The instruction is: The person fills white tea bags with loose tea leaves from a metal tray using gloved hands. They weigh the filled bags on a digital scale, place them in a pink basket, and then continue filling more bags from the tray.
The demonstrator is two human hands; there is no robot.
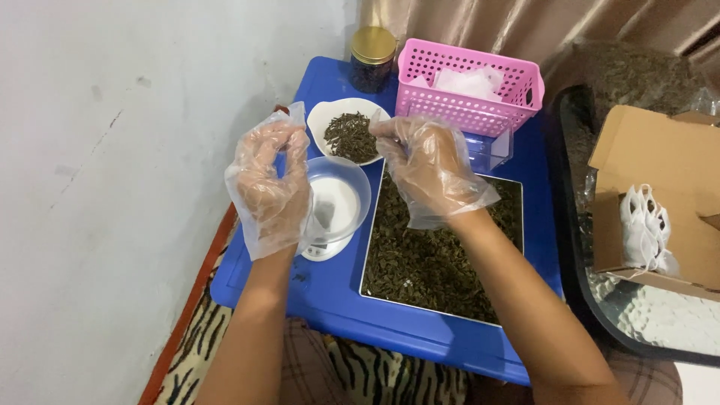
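- Head view, your left hand (271,184): inside a loose clear plastic glove, raised over the left part of the blue plastic table (330,296); fingers curled together with thumb meeting fingertips, and whether they pinch anything you cannot tell from here.
- Your right hand (429,169): also gloved, fingertips drawn together at the near rim of the white bowl of dark dried leaves (346,131); what they pinch is too small to tell.
- Clear round plastic dish (339,199): just below and between both hands, resting on a small white scale (324,247), with a small white filter bag (324,211) lying in it.
- Square metal tray of dark dried leaves (439,259): under your right forearm, right of the scale.
- Pink perforated plastic basket (469,84): far side, white bags inside.
- Dark jar with gold lid (373,56): far, left of the basket.
- Open cardboard box (660,199): off to the right, holding white bags.
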